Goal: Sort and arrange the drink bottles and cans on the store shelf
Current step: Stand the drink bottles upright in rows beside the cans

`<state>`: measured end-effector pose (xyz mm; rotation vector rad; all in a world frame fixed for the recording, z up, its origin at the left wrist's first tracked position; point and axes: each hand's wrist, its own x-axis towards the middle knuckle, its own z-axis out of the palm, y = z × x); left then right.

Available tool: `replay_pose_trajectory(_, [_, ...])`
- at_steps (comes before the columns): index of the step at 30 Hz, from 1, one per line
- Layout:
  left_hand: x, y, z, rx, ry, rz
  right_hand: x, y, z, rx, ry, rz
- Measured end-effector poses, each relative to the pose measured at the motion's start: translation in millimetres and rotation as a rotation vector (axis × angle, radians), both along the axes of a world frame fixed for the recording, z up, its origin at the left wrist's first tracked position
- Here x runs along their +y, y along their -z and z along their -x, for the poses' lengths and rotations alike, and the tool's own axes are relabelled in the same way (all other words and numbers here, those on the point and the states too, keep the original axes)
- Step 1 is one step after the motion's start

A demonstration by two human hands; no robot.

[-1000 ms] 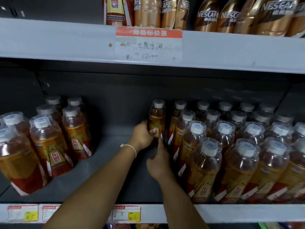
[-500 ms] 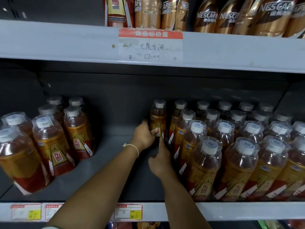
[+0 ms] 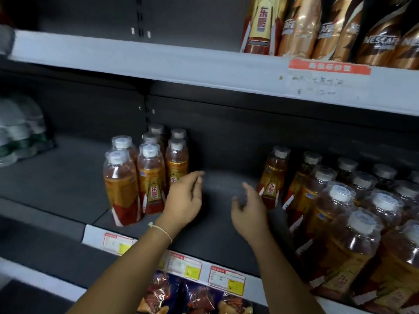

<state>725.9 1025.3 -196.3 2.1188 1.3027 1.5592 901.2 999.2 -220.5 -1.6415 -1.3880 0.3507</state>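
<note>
On the middle shelf [image 3: 68, 177] a small cluster of amber drink bottles [image 3: 145, 173] with white caps stood left of a bare gap, and a larger block of the same bottles [image 3: 340, 211] filled the right, red-and-gold labels facing out. Over the gap the left hand [image 3: 183, 198] and right hand [image 3: 249, 207] hovered with fingers loosely spread, holding nothing, the left just beside the small cluster. Above stood brown Nescafe bottles [image 3: 381, 37]; price tags [image 3: 226, 279] lined the shelf's near edge, with snack bags [image 3: 192, 295] below.
</note>
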Motion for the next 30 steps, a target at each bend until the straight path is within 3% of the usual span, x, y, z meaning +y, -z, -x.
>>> replay_pose_trajectory(5, [-22.3, 11.1, 34.2, 0.022, -0.078, -0.032, 26.3, -6.4, 58.4, -0.064, -0.199, -0.005])
replay_pose_trajectory(10, [-32.6, 23.9, 39.1, 0.051, -0.085, 0.02, 56.1, 0.1, 89.6, -0.009, -0.337, 0.081])
replay_pose_trajectory(21, [-44.1, 36.5, 38.4, -0.082, -0.108, 0.028, 86.5, 13.6, 104.3, 0.249, -0.377, 0.11])
replay_pose_trajectory(30, [-39.2, 43.8, 37.1, -0.064, -0.139, 0.027, 67.4, 21.0, 82.0, 0.204, -0.359, 0.097])
